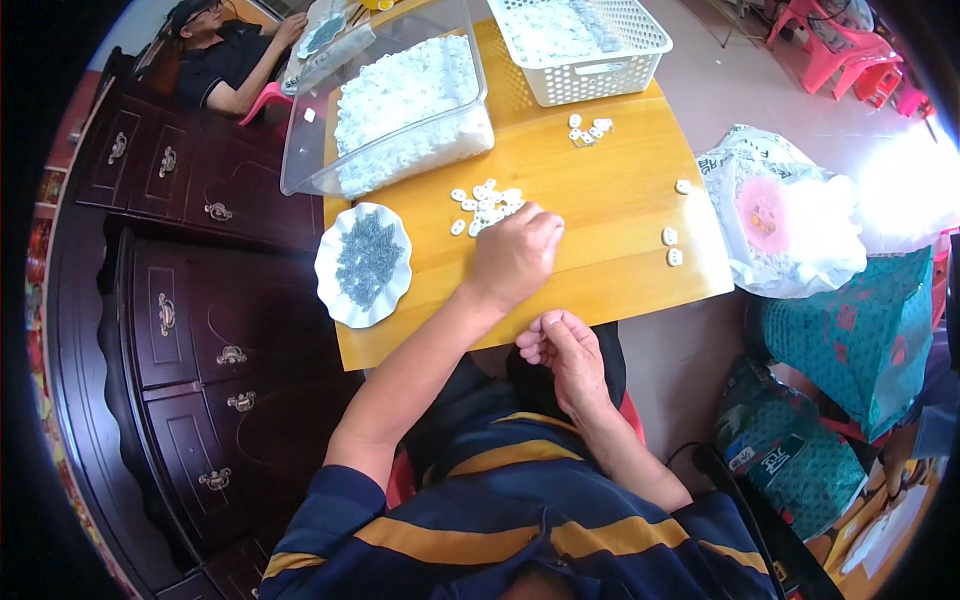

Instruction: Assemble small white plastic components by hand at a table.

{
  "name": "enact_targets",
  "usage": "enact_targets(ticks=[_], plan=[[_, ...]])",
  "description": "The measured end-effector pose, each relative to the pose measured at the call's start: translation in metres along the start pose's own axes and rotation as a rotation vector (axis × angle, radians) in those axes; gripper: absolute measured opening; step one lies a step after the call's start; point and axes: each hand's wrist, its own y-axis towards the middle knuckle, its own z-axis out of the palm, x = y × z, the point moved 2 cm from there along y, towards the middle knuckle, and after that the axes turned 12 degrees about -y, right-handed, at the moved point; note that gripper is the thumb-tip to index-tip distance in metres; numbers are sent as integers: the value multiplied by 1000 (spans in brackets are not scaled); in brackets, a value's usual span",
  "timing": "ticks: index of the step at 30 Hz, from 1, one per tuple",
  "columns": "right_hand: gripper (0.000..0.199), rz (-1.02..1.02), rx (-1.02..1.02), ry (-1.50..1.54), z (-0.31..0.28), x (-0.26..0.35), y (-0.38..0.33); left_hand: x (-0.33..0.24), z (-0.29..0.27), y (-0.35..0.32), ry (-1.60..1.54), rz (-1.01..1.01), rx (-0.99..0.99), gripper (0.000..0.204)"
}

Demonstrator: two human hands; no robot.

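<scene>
In the head view, the left hand (515, 255) is curled over the table (610, 205), knuckles up; its fingertips are hidden, so I cannot tell whether it grips anything. The pile of white pieces (487, 210) lies just beyond it to the far left, much nearer this hand than the right hand (568, 362). That one sits at the table's near edge, thumb and fingers drawn together, perhaps around something too small to see. Left of the pile is the dish (328, 268) of grey pins (367, 258), its long axis running near to far.
</scene>
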Motion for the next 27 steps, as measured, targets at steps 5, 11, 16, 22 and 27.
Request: enact_targets(ticks=[5,11,16,22,27], plan=[[18,-93,13,-30,4,2,0,-1,-32,-27,-562,-398,-43,5],[15,-187,-67,-77,18,4,-5,-17,-41,-83,-1021,-622,51,7],[3,-192,-47,-124,19,-4,-8,-24,-49,-103,-1043,-635,45,9],[6,-180,41,-260,15,-3,-11,-16,-94,-109,-558,-429,2,6],[9,-101,72,-168,14,-2,-8,41,-143,-137,-11,-393,-227,6]])
